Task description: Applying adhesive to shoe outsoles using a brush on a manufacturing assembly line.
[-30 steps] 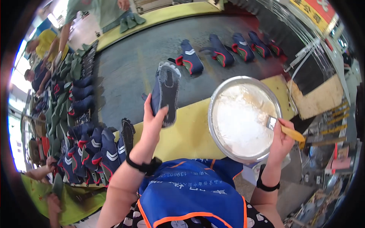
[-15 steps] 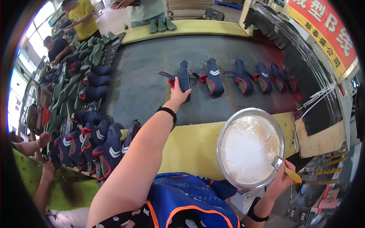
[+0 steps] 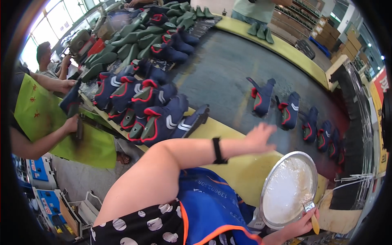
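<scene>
My left hand (image 3: 262, 138) is over the near edge of the dark work surface, blurred, fingers stretched out and nothing seen in them. Just beyond it lies a navy shoe upper (image 3: 264, 99) with red trim, apart from the hand. To its right, more uppers (image 3: 290, 111) with white stripes recede in a row. My right hand (image 3: 300, 225) grips a flat brush (image 3: 309, 207) with a yellow handle, its bristle end inside a round metal bowl (image 3: 264, 194). White, wet-looking paste (image 3: 283, 198) coats the bowl's inside.
Several striped uppers on green lasts (image 3: 159, 126) crowd the left, before a heap of green lasts (image 3: 143, 36). A co-worker in a lime apron (image 3: 81, 139) handles a navy upper (image 3: 70, 100) there. A yellow ledge (image 3: 228, 141) edges the dark surface (image 3: 212, 73); black curtain strips (image 3: 353, 134) hang at right.
My left hand has come off the nearest shoe upper and drawn back toward me. The view has swung left. My right hand still holds the brush at the bowl.
</scene>
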{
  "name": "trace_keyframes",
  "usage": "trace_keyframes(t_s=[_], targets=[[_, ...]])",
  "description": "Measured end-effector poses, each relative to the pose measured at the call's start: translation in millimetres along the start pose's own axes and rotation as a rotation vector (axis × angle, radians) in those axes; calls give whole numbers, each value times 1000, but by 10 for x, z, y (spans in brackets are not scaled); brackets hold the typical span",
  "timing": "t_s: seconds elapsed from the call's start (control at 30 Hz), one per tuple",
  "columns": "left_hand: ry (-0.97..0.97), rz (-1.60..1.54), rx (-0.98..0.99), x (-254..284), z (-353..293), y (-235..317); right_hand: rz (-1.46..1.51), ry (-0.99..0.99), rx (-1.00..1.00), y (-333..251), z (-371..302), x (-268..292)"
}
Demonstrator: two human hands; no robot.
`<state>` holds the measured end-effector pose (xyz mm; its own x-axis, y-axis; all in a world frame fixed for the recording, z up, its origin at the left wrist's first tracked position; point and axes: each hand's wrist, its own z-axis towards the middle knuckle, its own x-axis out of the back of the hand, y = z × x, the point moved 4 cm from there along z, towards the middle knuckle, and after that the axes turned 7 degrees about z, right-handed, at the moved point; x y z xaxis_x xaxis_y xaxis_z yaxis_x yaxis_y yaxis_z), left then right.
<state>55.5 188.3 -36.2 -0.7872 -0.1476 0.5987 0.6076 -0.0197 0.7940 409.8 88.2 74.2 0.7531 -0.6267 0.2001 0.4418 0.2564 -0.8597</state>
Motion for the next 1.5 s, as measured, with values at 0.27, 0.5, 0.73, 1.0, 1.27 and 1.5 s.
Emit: trace_keyframes(t_s=[0.27, 0.5, 0.73, 1.0, 1.27, 1.5], targets=[[320, 705, -19, 1793, -1886, -39, 98, -118, 141, -573, -180, -442], [460, 981, 234, 1926, -2588, -385, 63, -224, 167, -875, -239, -773], [467, 974, 301, 1879, -2656, -660, 102, -258, 331, -1150, -330, -815], [386, 1072, 470, 2079, -2556, -704, 62, -207, 300, -1078, -375, -574], [339, 959, 526, 2287, -2478, -570, 147, -148, 275, -907, -392, -360], [431, 1110, 365, 2533, -2320, -232, 105, -104, 201, -784, -346, -155]])
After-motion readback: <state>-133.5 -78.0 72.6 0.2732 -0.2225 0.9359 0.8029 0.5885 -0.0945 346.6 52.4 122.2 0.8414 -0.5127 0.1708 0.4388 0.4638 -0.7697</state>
